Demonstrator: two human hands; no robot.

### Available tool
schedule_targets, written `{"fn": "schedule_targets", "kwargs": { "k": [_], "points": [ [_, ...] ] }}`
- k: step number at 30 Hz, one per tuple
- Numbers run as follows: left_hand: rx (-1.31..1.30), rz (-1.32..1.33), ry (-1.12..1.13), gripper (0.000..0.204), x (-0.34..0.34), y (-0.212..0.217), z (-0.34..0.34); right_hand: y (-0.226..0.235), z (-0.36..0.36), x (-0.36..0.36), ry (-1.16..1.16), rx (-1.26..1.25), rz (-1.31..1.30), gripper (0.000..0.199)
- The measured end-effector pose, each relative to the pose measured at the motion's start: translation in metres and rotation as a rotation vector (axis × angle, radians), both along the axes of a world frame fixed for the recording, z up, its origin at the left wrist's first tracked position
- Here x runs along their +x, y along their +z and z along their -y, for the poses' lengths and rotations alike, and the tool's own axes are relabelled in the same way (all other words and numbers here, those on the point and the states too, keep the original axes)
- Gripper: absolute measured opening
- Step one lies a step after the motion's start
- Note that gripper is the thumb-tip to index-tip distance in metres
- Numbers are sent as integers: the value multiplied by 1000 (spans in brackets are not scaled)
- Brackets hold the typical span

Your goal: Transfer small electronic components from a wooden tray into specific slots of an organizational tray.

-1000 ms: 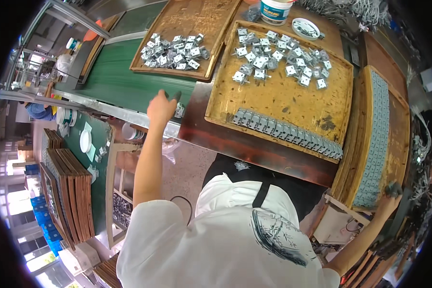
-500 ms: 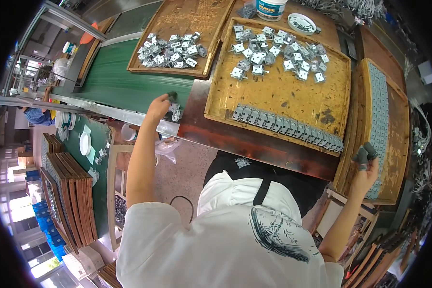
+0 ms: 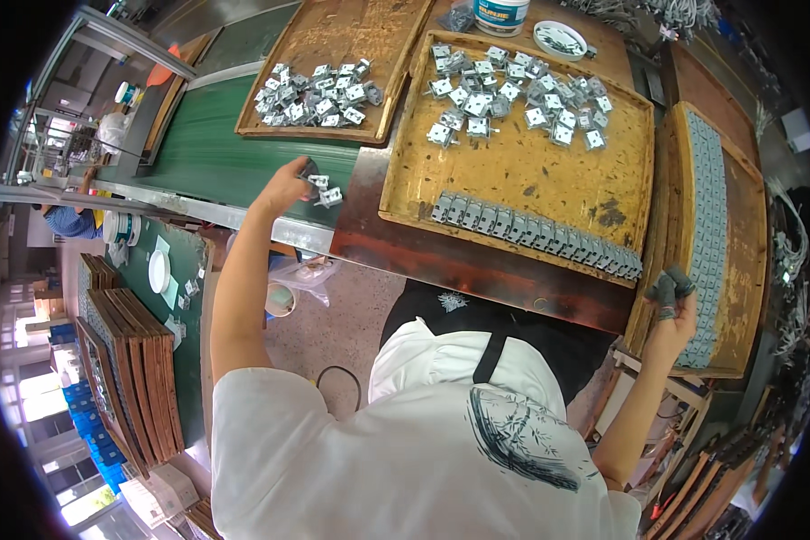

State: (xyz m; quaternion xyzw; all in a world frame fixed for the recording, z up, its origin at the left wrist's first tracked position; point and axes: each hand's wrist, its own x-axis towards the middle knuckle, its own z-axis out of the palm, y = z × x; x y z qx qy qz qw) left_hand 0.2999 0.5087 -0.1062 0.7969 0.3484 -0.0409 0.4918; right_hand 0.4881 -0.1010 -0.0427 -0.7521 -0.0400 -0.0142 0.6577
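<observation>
Over the near edge of the green conveyor belt, my left hand has its dark-covered fingers bent against two small metal brackets. The fingers seem closed on them, though part of the grip is hidden. At the right, my right hand hovers by the rim of a wooden tray holding packed rows of grey metal parts. Its covered fingertips are curled together, and anything between them is hidden. Between my hands lies a yellow wooden tray, with a line of metal brackets along its near side and loose brackets farther back.
Another wooden tray with a pile of brackets rests at the back, partly over the belt. A white tub and a round dish stand behind. Stacked trays are at left, near another person.
My left hand has shifted left and slightly away from me, and the two brackets have moved farther onto the belt. My right hand has drifted a little left.
</observation>
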Motion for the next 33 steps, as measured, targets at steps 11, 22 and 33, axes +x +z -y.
{"fn": "schedule_targets", "kwargs": {
  "k": [11,22,33],
  "points": [
    [1295,71,-414,35,27,20,66,7,-68,-35,239,144,-201,44],
    [-305,555,371,17,39,26,75,-7,-84,-49,315,186,-287,47],
    [-438,611,46,36,101,45,191,13,-171,-12,359,69,-85,29]
  ]
}}
